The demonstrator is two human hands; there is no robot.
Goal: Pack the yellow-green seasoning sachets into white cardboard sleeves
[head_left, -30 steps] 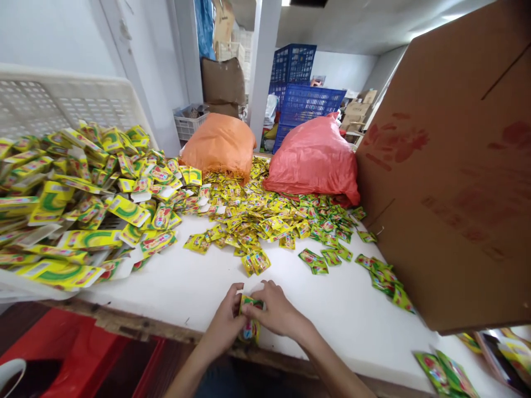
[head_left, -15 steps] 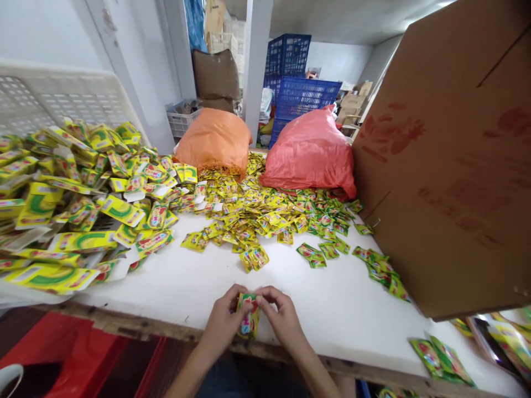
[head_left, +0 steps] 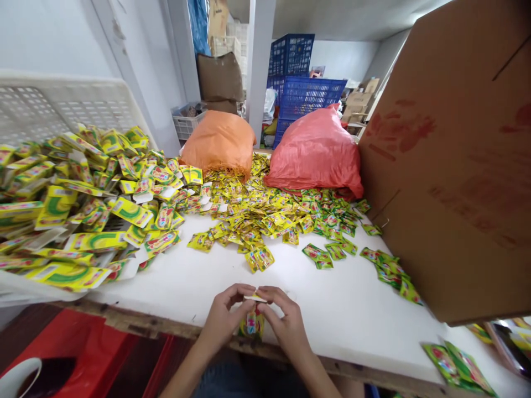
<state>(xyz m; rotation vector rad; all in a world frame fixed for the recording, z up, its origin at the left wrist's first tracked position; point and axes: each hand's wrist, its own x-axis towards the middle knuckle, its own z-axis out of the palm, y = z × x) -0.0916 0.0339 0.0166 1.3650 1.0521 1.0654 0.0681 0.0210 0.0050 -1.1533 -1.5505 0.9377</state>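
Close to the table's front edge, my left hand (head_left: pixel 226 312) and my right hand (head_left: pixel 284 315) grip one small printed box (head_left: pixel 251 326), yellow and green with red and pink-blue print. Thumbs and fingertips of both hands pinch its upper end, where a white-edged flap (head_left: pixel 255 298) shows. Part of the box is hidden behind the fingers. Just beyond my hands lie a few yellow sachets (head_left: pixel 259 258), at the near tip of a big heap of yellow sachets (head_left: pixel 257 213). Green sachets (head_left: pixel 317 256) lie apart to the right of it.
On the left, a white crate (head_left: pixel 124 94) overflows with flat yellow boxes (head_left: pixel 130 211). An orange sack (head_left: pixel 219 141) and a red sack (head_left: pixel 317 152) stand behind the heap. A large cardboard box (head_left: pixel 456 182) rises at the right. Below left is a red stool (head_left: pixel 78 348) with a cup (head_left: pixel 20 378).
The small box's upper end has tipped, so its white-edged flap now shows between my fingertips. My fingers have shifted onto that end. The whole view has moved slightly.
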